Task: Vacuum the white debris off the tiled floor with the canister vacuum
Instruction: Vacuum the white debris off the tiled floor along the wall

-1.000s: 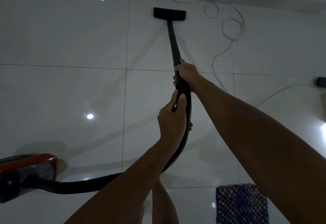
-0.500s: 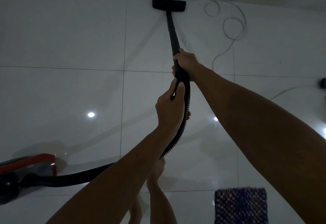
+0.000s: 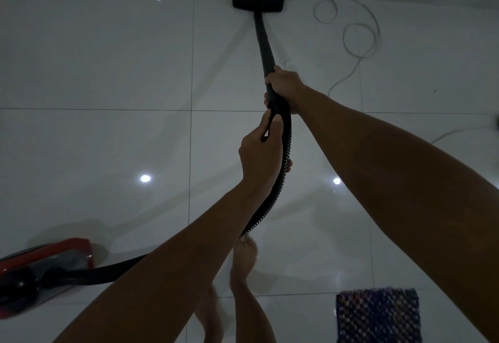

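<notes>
Landmark is the wand. Nearest the camera: bare feet (image 3: 243, 259) on the tiled floor (image 3: 94, 140), a dark woven mat (image 3: 378, 315) to the right of them, and the red canister vacuum (image 3: 46, 264) low and far left of the wand, cut off by the frame edge. Its ribbed hose (image 3: 280, 180) curves up from the canister to the wand's near end.

Left hand (image 3: 260, 156) has its grip wrapped round the hose just below the wand, thumb along the top. Right hand (image 3: 285, 87) is clenched round the wand (image 3: 263, 43) itself, just beyond the left.

Farther out, the floor head (image 3: 258, 1) sits flat at the wand's far end, right by the wall base. A loose white cable (image 3: 359, 35) loops on the floor right of the wand.

Step, as I judge it: a forward stroke at full reach along the wall. Next move likely calls for drawing the head back and shifting sideways, keeping clear of the cable.

Hard to see: dim light, white debris on white tile; only a faint pale speck just right of the wand, unsure. Left fingers mostly hidden behind the hose.
</notes>
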